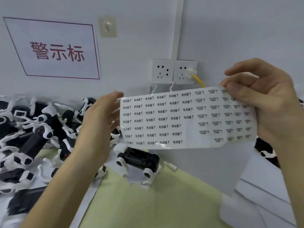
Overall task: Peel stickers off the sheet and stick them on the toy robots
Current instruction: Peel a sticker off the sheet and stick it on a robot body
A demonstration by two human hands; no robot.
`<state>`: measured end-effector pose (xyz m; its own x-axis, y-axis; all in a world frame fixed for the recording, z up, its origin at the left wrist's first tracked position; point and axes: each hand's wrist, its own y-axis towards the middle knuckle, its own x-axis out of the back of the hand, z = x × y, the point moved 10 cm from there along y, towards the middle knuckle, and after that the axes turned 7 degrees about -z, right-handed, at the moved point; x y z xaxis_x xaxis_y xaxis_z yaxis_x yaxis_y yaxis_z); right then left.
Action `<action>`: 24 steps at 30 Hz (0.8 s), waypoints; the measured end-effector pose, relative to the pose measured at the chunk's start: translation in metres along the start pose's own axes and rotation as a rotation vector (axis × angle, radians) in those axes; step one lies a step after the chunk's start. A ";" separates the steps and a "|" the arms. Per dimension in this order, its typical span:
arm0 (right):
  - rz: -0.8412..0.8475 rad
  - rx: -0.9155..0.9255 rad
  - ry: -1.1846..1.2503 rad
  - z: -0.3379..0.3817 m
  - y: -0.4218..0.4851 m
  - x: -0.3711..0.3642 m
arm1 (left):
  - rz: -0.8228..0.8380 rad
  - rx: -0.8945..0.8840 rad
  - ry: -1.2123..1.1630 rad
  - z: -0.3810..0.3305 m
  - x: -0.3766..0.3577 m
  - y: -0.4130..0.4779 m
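Sticker sheet [181, 119] is up in the air above the bench [148, 203], pinched at its top right corner by the right hand [266, 106]. Left hand [98, 122] is slack, fingers straight, at the sheet's left edge; contact unclear. A bare patch low in the middle shows some stickers gone, but most remain. One toy robot [138, 159] lies belly-up below, with a pile of robots [32, 129] at left. Judged early in the task, no label peeled just now.

Wall sign [56, 50] reads 警示标; sticker sheet [187, 119] print blurred.
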<state>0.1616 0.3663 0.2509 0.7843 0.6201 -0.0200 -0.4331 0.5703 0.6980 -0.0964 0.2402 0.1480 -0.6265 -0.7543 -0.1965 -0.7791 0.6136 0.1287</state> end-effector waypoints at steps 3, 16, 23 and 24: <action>0.070 -0.060 0.124 0.000 -0.003 0.000 | 0.174 0.053 -0.078 -0.003 -0.013 -0.009; 0.295 -0.204 -0.052 -0.021 -0.015 -0.035 | 0.945 0.178 0.118 0.015 -0.083 -0.076; 0.192 -0.057 -0.607 -0.019 -0.014 -0.038 | 0.954 0.141 0.269 0.016 -0.075 -0.077; 0.138 -0.002 -0.682 -0.015 -0.013 -0.037 | 0.886 0.119 0.282 0.016 -0.076 -0.071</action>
<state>0.1316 0.3442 0.2320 0.8254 0.2104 0.5239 -0.5496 0.5121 0.6601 0.0071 0.2575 0.1380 -0.9851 -0.0193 0.1708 -0.0170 0.9997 0.0152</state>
